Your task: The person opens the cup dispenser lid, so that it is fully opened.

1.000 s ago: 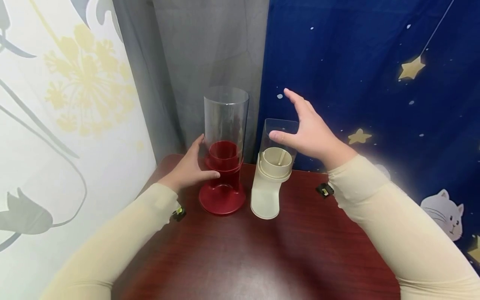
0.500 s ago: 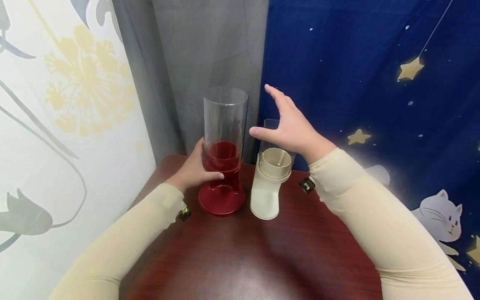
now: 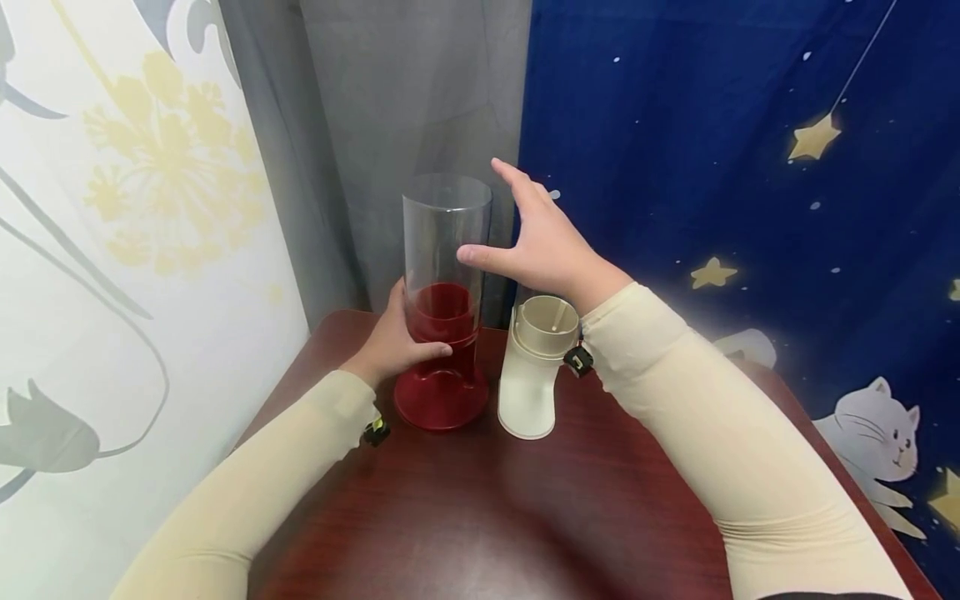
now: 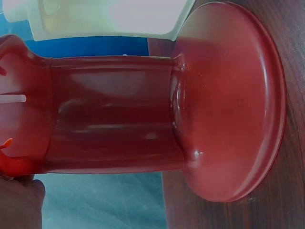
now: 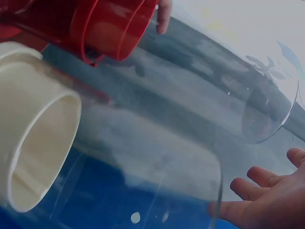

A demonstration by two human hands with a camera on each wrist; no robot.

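On the tabletop (image 3: 480, 517) we steady the red dispenser (image 3: 442, 392) with our left hand (image 3: 393, 342) curled round its collar, so it stays put; our right hand (image 3: 543, 246), fingers spread wide, hovers by its clear tube (image 3: 444, 229), above the cream dispenser (image 3: 532, 383).

This looked like a room in a home. A small dark wooden table (image 3: 525, 517) stood in a corner hung with household curtains: a floral white curtain (image 3: 135, 208), a grey one (image 3: 405, 100), and a navy one with stars and cats (image 3: 712, 167).
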